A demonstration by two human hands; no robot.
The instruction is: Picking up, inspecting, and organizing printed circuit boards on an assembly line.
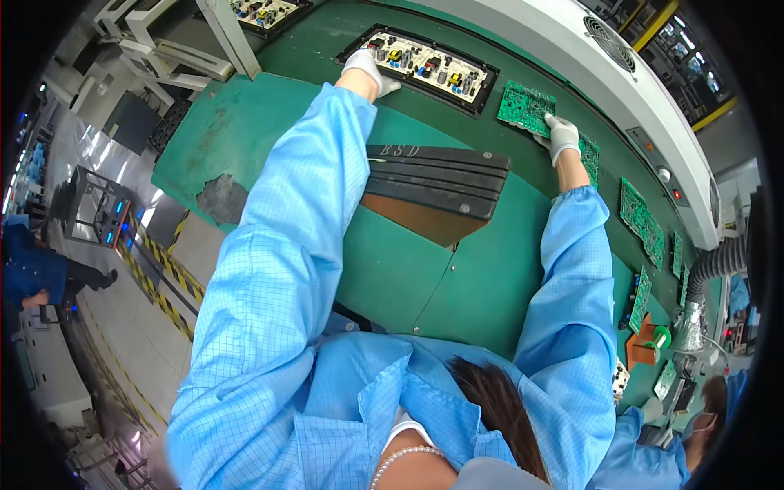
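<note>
The green bench runs out in front of me, and the white machine arches along its far right side, so both my arms stretch well forward. The black tray lies flat near the bench's far side, its raised rim apparently there to keep the pale boards together, tall parts facing up. My left hand is on its left end, thumb spread away; I can't tell whether my fingers close under the rim. The ribbed black block stands between my forearms, so I reach around it. Right of the tray is the green board. My right hand pinches its near right corner narrowly, probably to spare the small parts on its face.
</note>
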